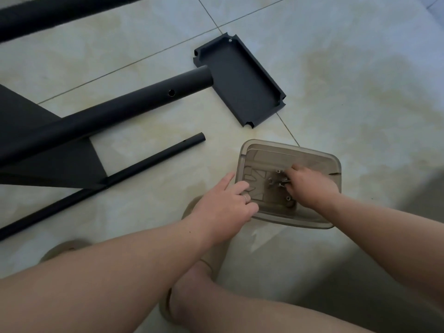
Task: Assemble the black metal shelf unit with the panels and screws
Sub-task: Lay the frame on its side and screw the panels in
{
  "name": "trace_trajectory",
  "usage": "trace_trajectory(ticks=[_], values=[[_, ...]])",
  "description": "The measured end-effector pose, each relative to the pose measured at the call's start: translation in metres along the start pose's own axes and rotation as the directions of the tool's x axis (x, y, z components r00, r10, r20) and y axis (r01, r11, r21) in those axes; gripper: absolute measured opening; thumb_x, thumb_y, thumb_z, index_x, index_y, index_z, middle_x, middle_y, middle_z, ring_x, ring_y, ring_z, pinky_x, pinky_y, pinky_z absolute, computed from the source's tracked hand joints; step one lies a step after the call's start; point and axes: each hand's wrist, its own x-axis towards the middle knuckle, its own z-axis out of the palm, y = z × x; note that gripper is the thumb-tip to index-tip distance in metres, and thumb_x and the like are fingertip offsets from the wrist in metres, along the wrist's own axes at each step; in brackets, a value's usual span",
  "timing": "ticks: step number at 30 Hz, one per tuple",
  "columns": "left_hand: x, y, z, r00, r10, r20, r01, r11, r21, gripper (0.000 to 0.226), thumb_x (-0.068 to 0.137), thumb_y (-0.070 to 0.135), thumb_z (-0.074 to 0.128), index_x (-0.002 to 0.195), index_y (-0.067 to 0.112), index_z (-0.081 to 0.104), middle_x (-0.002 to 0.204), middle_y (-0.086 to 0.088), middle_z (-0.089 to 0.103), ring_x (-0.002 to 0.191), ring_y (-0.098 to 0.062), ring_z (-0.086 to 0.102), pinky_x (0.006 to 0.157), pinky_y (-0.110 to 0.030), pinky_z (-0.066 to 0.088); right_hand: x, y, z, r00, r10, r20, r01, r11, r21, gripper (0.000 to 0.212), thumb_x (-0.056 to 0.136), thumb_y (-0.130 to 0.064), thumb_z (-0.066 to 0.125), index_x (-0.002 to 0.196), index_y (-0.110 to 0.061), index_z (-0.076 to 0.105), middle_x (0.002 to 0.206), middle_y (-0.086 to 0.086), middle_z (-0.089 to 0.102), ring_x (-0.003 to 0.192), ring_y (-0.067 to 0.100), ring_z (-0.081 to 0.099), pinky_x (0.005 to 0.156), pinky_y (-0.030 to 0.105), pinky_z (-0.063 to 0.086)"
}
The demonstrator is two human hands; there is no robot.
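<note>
Fingers (241, 188) of left hand (223, 205) curl over left rim of clear plastic tub (295, 221), index finger straight. Right hand (310, 186) fingers curl down onto the screws inside; can't tell if pinching one. Black shelf frame (115, 109) lies left on tile floor (360, 92). Loose black panel (242, 82) lies flat beyond tub, rim up. Tub holds a few silver screws (276, 182), mid-bottom.

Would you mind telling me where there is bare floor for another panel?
Bare floor: right of the small panel and beyond the tub; a strip between the top bar and thick tube. Crowded: the tub, left hand holding its rim, right hand picking screws.
</note>
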Motion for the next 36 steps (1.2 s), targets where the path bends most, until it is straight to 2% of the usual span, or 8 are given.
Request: trace_trajectory(ticks=[5,13,16,21,23,26,31,36], values=[[0.0,0.0,-0.002,1.0,-0.014,0.009,0.014,1.0,-0.018,0.017,0.102,0.02,0.044,0.112,0.02,0.058,0.117,-0.003,0.065,0.135,-0.024,0.034,0.119,-0.053,0.014,0.01,-0.003,0.006,0.994,0.017,0.112,-0.017,1.0,-0.006,0.028,0.101,-0.031,0.053,0.127,-0.02,0.051,0.113,0.007,0.063,0.093,0.03,0.063,0.074,0.043,0.057],[0.001,0.001,-0.006,1.0,-0.006,0.03,0.007,1.0,-0.001,0.016,0.103,0.022,0.045,0.112,0.019,0.058,0.118,-0.003,0.065,0.135,-0.024,0.034,0.117,-0.054,0.016,0.013,-0.004,0.008,0.987,0.036,0.156,-0.03,0.999,-0.04,0.026,0.098,-0.015,0.05,0.124,-0.016,0.049,0.106,0.01,0.063,0.087,0.032,0.061,0.069,0.039,0.054],[0.003,0.0,-0.011,0.997,0.002,0.082,-0.004,1.0,0.021,0.022,0.104,0.029,0.045,0.12,0.02,0.057,0.132,-0.004,0.061,0.145,-0.024,0.025,0.118,-0.058,0.01,0.009,-0.005,0.0,0.988,0.066,0.139,-0.076,0.995,0.066,0.016,0.094,-0.018,0.055,0.11,-0.017,0.053,0.105,0.011,0.065,0.085,0.031,0.06,0.068,0.037,0.051],[-0.01,-0.004,-0.034,0.995,0.013,0.103,-0.015,1.0,0.018,0.043,0.101,0.031,0.051,0.142,0.022,0.042,0.161,-0.006,0.028,0.153,-0.024,0.008,0.121,-0.051,0.009,-0.013,-0.007,-0.029,0.984,0.168,0.062,-0.178,0.912,0.368,0.013,0.09,-0.021,0.066,0.087,-0.019,0.054,0.083,0.003,0.061,0.072,0.019,0.057,0.057,0.029,0.041],[-0.02,-0.01,-0.054,0.991,0.021,0.129,-0.026,0.999,0.039,0.042,0.099,0.026,0.05,0.14,0.022,0.042,0.153,-0.006,0.04,0.147,-0.026,0.026,0.117,-0.048,0.025,-0.026,-0.01,-0.049,0.983,0.175,0.049,-0.178,0.879,0.442,0.015,0.087,-0.021,0.07,0.083,-0.021,0.056,0.081,0.0,0.062,0.071,0.013,0.056,0.055,0.025,0.038],[-0.045,-0.02,-0.1,0.979,-0.014,0.203,0.004,0.999,0.052,0.032,0.098,0.023,0.049,0.13,0.023,0.05,0.121,-0.002,0.063,0.111,-0.027,0.061,0.092,-0.045,0.05,-0.046,-0.022,-0.087,0.98,0.199,0.031,-0.185,0.827,0.53,0.01,0.084,-0.018,0.072,0.081,-0.02,0.063,0.076,-0.002,0.064,0.073,0.02,0.059,0.063,0.028,0.042],[-0.111,-0.032,-0.169,0.967,-0.21,0.145,0.209,0.978,0.02,0.026,0.098,0.02,0.043,0.115,0.025,0.062,0.106,0.0,0.065,0.091,-0.027,0.064,0.07,-0.038,0.052,-0.093,-0.068,-0.169,0.996,0.036,-0.078,0.02,0.784,0.621,0.008,0.083,-0.006,0.069,0.079,-0.009,0.062,0.066,0.003,0.055,0.065,0.024,0.054,0.066,0.033,0.045],[-0.19,-0.054,-0.207,0.855,-0.512,-0.084,0.464,0.827,-0.318,0.017,0.099,0.03,0.044,0.098,0.03,0.061,0.097,0.008,0.062,0.091,-0.018,0.057,0.078,-0.038,0.051,-0.139,-0.141,-0.25,0.957,-0.085,-0.278,0.249,0.736,0.63,0.015,0.081,-0.003,0.073,0.076,-0.014,0.064,0.065,0.005,0.062,0.059,0.015,0.062,0.062,0.036,0.051]])
